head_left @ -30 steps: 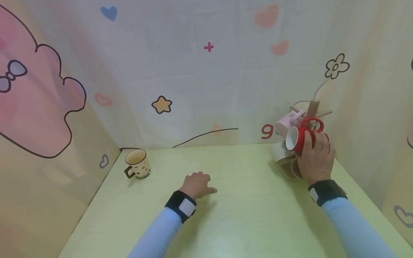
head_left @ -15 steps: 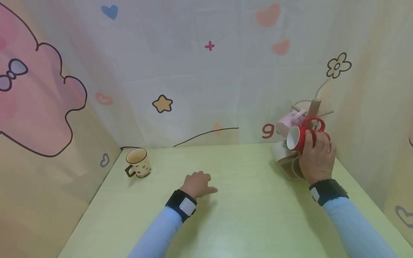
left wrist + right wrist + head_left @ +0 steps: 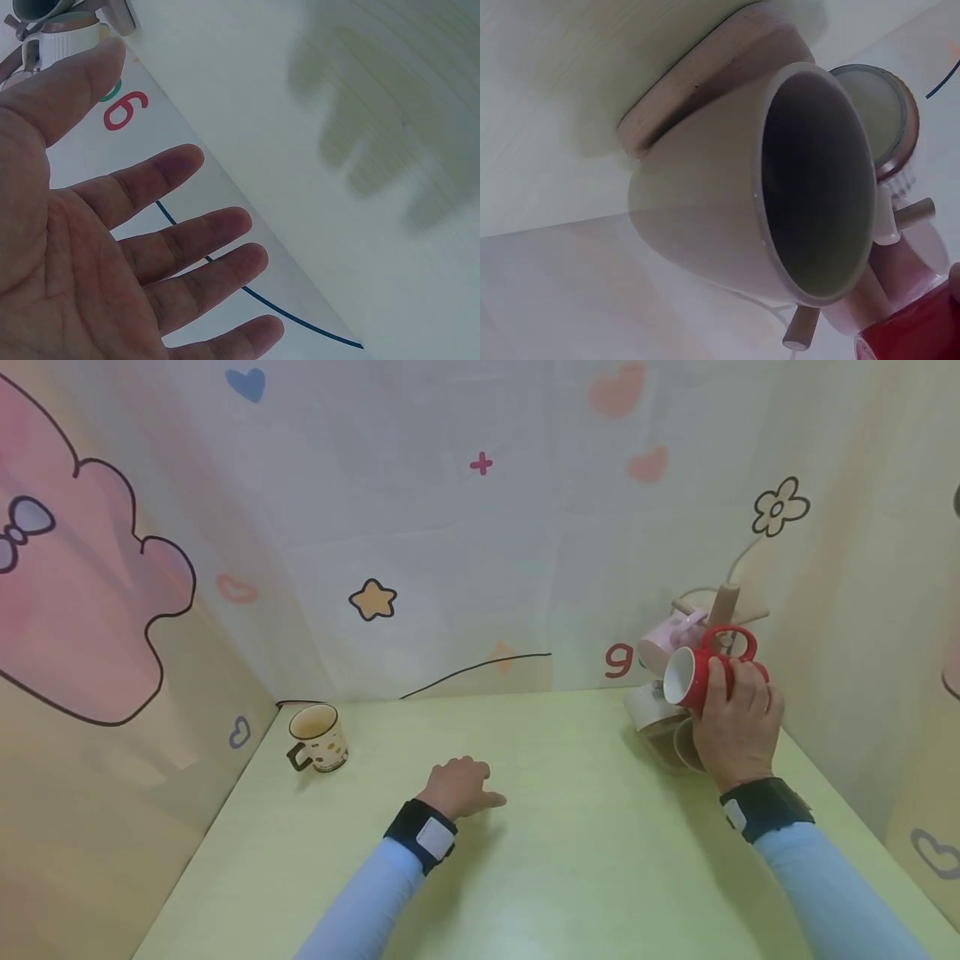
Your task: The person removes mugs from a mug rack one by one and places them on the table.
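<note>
My right hand (image 3: 735, 727) grips a red mug (image 3: 696, 681) with a white inside. Its mouth faces left and its handle points up, in front of a wooden mug rack's post (image 3: 723, 604). Whether the handle touches a peg I cannot tell. A pink mug (image 3: 658, 643) and a white ribbed mug (image 3: 651, 707) hang on the rack. Lower down is a pale mug (image 3: 705, 214), large in the right wrist view, where the red mug (image 3: 919, 330) shows at the corner. My left hand (image 3: 459, 789), fingers spread and holding nothing, hovers over the table.
A cream spotted mug (image 3: 321, 743) with a dark handle stands upright at the table's back left. The rack's wooden base (image 3: 720, 75) rests on the pale table (image 3: 555, 860). A printed curtain (image 3: 450, 527) encloses the back and sides.
The head view has shifted slightly. My right hand still holds the red mug by the rack, with barely any movement, and the left hand stays where it was.
</note>
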Tool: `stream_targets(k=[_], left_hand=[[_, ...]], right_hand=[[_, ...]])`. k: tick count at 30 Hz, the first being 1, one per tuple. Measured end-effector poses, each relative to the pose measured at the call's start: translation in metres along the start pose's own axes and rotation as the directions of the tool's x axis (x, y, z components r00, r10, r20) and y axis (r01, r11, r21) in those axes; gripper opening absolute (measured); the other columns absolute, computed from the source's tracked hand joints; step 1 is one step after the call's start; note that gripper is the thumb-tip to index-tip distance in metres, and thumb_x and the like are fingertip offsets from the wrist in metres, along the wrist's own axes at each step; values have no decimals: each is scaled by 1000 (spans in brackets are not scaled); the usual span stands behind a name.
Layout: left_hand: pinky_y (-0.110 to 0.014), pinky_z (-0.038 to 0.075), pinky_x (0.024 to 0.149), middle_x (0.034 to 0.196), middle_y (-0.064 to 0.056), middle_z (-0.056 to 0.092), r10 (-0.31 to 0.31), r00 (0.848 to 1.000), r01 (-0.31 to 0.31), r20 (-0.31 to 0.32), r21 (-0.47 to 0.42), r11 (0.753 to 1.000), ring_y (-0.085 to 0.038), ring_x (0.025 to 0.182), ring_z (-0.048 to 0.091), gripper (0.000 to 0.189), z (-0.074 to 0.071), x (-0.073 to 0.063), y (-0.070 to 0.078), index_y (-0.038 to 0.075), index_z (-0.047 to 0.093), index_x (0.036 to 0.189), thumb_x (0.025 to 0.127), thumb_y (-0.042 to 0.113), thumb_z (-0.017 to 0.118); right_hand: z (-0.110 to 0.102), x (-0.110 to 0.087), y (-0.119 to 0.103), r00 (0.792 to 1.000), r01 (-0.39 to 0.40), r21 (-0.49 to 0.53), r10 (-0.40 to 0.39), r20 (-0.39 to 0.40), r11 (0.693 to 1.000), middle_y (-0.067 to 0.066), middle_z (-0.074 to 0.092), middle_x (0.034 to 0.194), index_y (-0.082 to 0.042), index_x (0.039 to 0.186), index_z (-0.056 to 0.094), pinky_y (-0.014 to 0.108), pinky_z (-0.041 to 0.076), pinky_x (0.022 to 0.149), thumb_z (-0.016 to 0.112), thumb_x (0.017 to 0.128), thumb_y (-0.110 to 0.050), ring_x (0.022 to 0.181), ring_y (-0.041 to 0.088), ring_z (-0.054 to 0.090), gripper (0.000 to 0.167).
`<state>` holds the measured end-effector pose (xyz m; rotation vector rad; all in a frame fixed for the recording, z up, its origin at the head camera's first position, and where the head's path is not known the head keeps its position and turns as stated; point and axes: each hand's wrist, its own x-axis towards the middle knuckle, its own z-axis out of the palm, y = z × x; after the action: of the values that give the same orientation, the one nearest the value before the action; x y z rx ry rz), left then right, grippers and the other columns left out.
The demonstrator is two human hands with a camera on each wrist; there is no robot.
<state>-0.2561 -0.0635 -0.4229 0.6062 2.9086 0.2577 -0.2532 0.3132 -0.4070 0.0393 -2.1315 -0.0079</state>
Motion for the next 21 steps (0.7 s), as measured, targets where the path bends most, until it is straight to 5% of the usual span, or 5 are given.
stream_targets(k=[9, 16, 21], left_hand=[[-49, 49, 84, 102, -8, 67, 12, 1000, -12, -10, -4, 1000, -27, 92, 62, 48, 1, 0, -1, 6, 68, 116, 89, 46, 71], [-49, 49, 84, 103, -8, 66, 19, 1000, -19, -10, -6, 1000, -27, 94, 62, 50, 3, 1, 0, 5, 67, 117, 89, 47, 70], [-50, 49, 85, 103, -8, 66, 24, 1000, -24, -10, -11, 1000, -28, 94, 62, 51, 6, 2, -1, 5, 68, 117, 89, 47, 71]], right_hand=[[-18, 1, -13, 1000, -19, 5, 19, -2, 1000, 27, 35, 140, -5, 146, 29, 61, 35, 101, 78, 78, -1, 129, 44, 35, 84], [-34, 6, -41, 995, -30, 113, 41, -95, 993, 24, 41, 138, -9, 145, 32, 62, 36, 100, 79, 76, -6, 130, 42, 38, 83], [-40, 4, -59, 995, -67, 195, 80, -58, 979, 24, 39, 138, -8, 145, 31, 64, 37, 96, 85, 72, -10, 129, 43, 38, 90]])
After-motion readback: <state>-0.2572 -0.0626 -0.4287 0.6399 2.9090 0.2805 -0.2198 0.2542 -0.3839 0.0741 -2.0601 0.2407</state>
